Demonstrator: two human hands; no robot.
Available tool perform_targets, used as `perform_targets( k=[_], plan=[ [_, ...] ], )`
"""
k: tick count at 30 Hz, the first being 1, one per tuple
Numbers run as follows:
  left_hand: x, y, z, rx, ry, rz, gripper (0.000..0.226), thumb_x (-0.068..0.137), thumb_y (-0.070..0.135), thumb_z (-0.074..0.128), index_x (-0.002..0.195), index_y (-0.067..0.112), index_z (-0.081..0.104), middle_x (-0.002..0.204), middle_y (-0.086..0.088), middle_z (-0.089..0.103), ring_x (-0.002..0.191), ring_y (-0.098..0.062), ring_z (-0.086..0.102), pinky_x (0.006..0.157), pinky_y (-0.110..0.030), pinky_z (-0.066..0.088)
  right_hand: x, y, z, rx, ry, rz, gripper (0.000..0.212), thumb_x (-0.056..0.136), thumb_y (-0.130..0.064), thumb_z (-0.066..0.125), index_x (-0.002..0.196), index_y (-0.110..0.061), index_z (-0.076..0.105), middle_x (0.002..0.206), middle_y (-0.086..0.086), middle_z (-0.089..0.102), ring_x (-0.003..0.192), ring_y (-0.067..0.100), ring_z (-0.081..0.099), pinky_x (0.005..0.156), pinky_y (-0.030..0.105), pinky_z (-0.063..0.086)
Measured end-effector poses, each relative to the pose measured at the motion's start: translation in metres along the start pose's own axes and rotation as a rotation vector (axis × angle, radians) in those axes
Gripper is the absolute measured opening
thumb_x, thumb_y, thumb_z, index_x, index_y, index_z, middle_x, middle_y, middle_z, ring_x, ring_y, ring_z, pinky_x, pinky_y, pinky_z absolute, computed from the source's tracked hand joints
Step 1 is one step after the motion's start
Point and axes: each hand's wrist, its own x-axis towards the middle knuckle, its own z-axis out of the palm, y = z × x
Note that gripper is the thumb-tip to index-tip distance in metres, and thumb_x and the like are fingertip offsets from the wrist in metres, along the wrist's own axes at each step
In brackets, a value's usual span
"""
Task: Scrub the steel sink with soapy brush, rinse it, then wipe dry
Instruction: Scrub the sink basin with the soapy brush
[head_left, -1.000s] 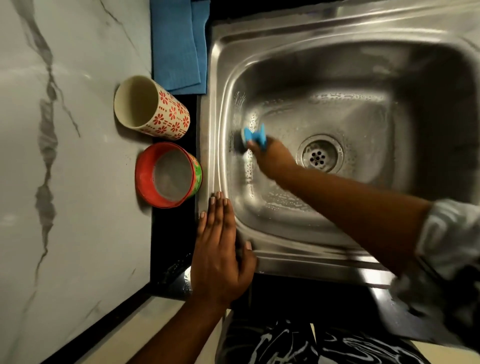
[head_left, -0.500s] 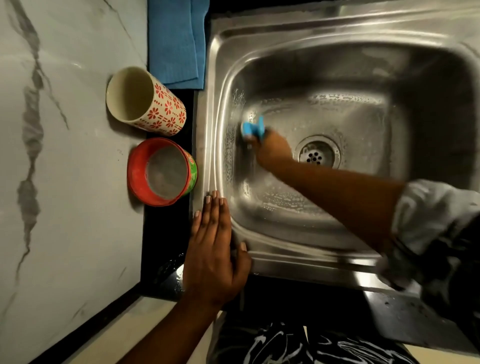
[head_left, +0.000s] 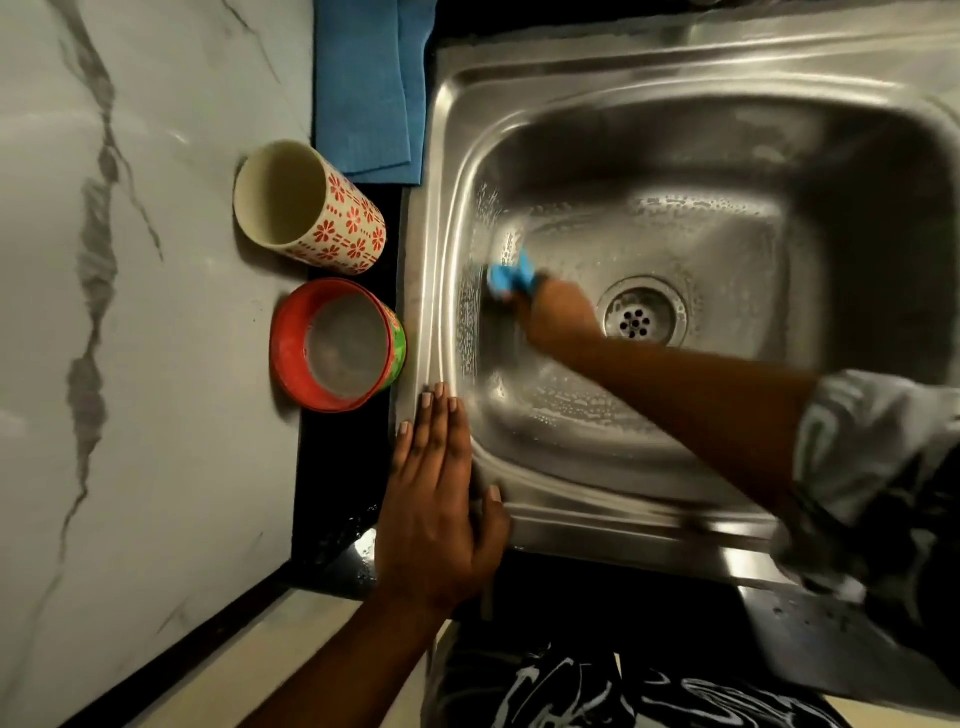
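Note:
The steel sink (head_left: 649, 78) fills the right half of the view, its basin streaked with soapy foam around the drain (head_left: 641, 312). My right hand (head_left: 558, 312) reaches into the basin and grips a blue brush (head_left: 511, 275), which is pressed against the left inner wall. My left hand (head_left: 434, 499) lies flat, fingers straight, on the sink's front-left rim. The brush bristles are mostly hidden by blur and by my hand.
A cream cup with red flowers (head_left: 311, 208) and a red bowl holding cloudy liquid (head_left: 337, 345) stand on the dark counter strip left of the sink. A folded blue cloth (head_left: 366, 83) lies behind them. Marbled white wall (head_left: 130, 312) at left.
The brush and my right hand have shifted slightly up and along the left wall of the basin. My left hand has stayed on the rim.

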Motion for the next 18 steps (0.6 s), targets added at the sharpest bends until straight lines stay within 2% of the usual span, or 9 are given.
perform_targets(
  k=[2,4,5,7,9,10,16,18],
  plan=[
    [0.000,0.000,0.000,0.001,0.002,0.000,0.079,0.098,0.035,0.044,0.163,-0.004,0.023,0.174,-0.019,0.017,0.164,-0.030,0.013,0.132,-0.052,0.015,0.034,-0.015,-0.023,0.159,0.099,0.048,0.042,0.105,-0.039,0.054,0.134,-0.009,0.057,0.127,0.014,0.066,0.116,0.032,0.063,0.084,0.032,0.045],
    [0.000,-0.001,0.001,0.002,0.008,0.000,0.079,0.098,0.035,0.044,0.163,-0.005,0.024,0.174,-0.019,0.018,0.163,-0.030,0.014,0.132,-0.051,0.015,0.039,-0.015,-0.028,0.184,0.094,0.051,0.045,0.104,-0.041,0.055,0.135,-0.008,0.056,0.127,0.014,0.065,0.113,0.030,0.062,0.082,0.030,0.042],
    [0.000,0.000,0.001,0.001,0.010,0.000,0.079,0.097,0.035,0.044,0.163,-0.005,0.025,0.174,-0.019,0.019,0.163,-0.030,0.014,0.132,-0.051,0.015,0.030,-0.009,-0.023,0.144,0.032,0.027,0.045,0.104,-0.043,0.056,0.132,-0.008,0.057,0.124,0.014,0.065,0.106,0.030,0.063,0.079,0.031,0.043],
    [0.001,0.000,0.000,-0.005,0.017,0.002,0.080,0.096,0.034,0.045,0.163,-0.005,0.025,0.174,-0.020,0.019,0.163,-0.030,0.014,0.132,-0.051,0.015,-0.009,0.016,0.000,-0.011,-0.208,-0.041,0.044,0.102,-0.046,0.058,0.125,-0.008,0.060,0.119,0.014,0.066,0.099,0.029,0.063,0.078,0.033,0.046],
    [0.001,0.002,-0.001,-0.002,0.020,0.002,0.081,0.096,0.034,0.046,0.163,-0.005,0.025,0.174,-0.020,0.019,0.163,-0.030,0.014,0.132,-0.051,0.015,-0.054,0.042,0.023,-0.156,-0.430,-0.107,0.050,0.101,-0.051,0.056,0.126,-0.008,0.062,0.121,0.016,0.066,0.106,0.032,0.063,0.086,0.034,0.047],
    [0.001,0.001,-0.001,0.003,0.020,0.001,0.081,0.096,0.035,0.046,0.163,-0.005,0.024,0.174,-0.020,0.018,0.163,-0.030,0.014,0.132,-0.052,0.015,-0.064,0.050,0.030,-0.166,-0.455,-0.118,0.054,0.100,-0.055,0.055,0.127,-0.009,0.062,0.122,0.017,0.066,0.108,0.033,0.063,0.089,0.036,0.047],
    [0.000,0.002,0.000,-0.006,0.035,-0.002,0.080,0.097,0.035,0.045,0.163,-0.005,0.024,0.173,-0.021,0.018,0.163,-0.030,0.014,0.132,-0.052,0.016,-0.024,0.030,0.016,-0.135,-0.227,-0.098,0.056,0.101,-0.056,0.052,0.130,-0.008,0.058,0.119,0.017,0.066,0.104,0.035,0.063,0.082,0.037,0.047],
    [-0.001,0.003,0.000,0.002,0.039,0.001,0.080,0.097,0.035,0.045,0.163,-0.006,0.024,0.173,-0.021,0.019,0.163,-0.030,0.014,0.131,-0.054,0.017,-0.025,0.032,0.016,-0.061,-0.245,-0.097,0.058,0.100,-0.057,0.053,0.131,-0.009,0.058,0.116,0.014,0.066,0.101,0.032,0.063,0.081,0.035,0.046]
  ],
)
